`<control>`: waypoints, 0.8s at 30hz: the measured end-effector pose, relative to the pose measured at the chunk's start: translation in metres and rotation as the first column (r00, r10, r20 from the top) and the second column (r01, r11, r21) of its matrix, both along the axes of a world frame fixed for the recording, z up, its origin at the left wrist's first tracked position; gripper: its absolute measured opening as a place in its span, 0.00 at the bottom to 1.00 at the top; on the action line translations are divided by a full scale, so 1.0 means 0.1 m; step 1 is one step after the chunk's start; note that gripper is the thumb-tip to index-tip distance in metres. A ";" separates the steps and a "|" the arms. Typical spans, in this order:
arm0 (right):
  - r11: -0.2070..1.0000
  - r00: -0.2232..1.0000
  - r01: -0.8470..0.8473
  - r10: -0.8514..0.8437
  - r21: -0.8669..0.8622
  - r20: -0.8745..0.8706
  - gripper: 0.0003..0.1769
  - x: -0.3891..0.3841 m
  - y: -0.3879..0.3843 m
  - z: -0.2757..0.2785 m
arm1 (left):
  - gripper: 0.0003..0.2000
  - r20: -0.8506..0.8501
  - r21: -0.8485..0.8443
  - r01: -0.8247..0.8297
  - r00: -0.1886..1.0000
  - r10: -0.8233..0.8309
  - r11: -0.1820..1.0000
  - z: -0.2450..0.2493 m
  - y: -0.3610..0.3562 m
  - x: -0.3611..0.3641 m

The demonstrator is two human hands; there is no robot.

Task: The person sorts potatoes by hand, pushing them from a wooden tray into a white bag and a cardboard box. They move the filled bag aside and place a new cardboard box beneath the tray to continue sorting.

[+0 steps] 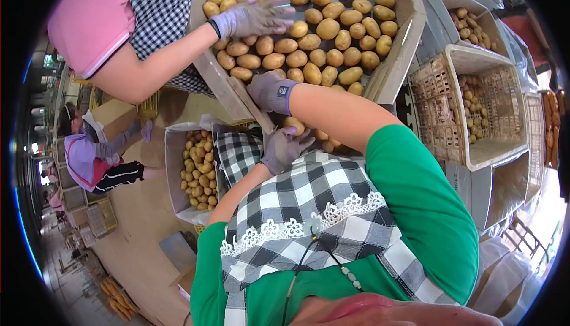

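My left hand (285, 149), in a greyish-purple glove, is low at the front of my checked apron. Its fingers are spread beside a few potatoes (294, 125), and nothing shows in its grip. My right hand (270, 91), gloved alike, is at the wooden rim (222, 85) of a large tray of potatoes. Its fingers are bent down and mostly hidden, so what it holds, if anything, cannot be seen. Many yellow-brown potatoes (327, 28) lie spread on the tray's dark surface just beyond it.
A co-worker's gloved hand (255, 18) reaches over the tray from the left. A lined box of potatoes (199, 168) stands left of my left hand. Crates (490, 112) with potatoes are stacked at the right. Another person (89, 154) carries a cardboard box (113, 118) at the far left.
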State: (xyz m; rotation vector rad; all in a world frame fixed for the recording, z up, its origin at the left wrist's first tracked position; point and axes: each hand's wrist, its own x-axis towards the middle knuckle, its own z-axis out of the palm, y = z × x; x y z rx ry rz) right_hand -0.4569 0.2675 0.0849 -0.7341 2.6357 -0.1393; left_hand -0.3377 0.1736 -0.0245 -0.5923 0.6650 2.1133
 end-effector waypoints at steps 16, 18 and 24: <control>0.879 0.316 0.341 -0.440 -0.332 -0.840 0.20 0.03 3.36 0.45 | 0.56 0.082 0.085 0.096 0.991 -0.103 0.992 0.32 0.26 -0.15; 0.574 0.476 0.560 -0.813 -0.597 -0.336 0.25 -0.10 2.40 0.26 | 0.59 0.174 0.065 0.087 0.980 -0.097 0.994 0.27 0.31 -0.22; 0.945 0.902 0.177 -0.267 -0.275 -0.339 0.18 0.35 0.39 -0.01 | 0.51 -0.575 -0.401 0.221 0.694 -0.433 0.889 0.22 0.24 -0.08</control>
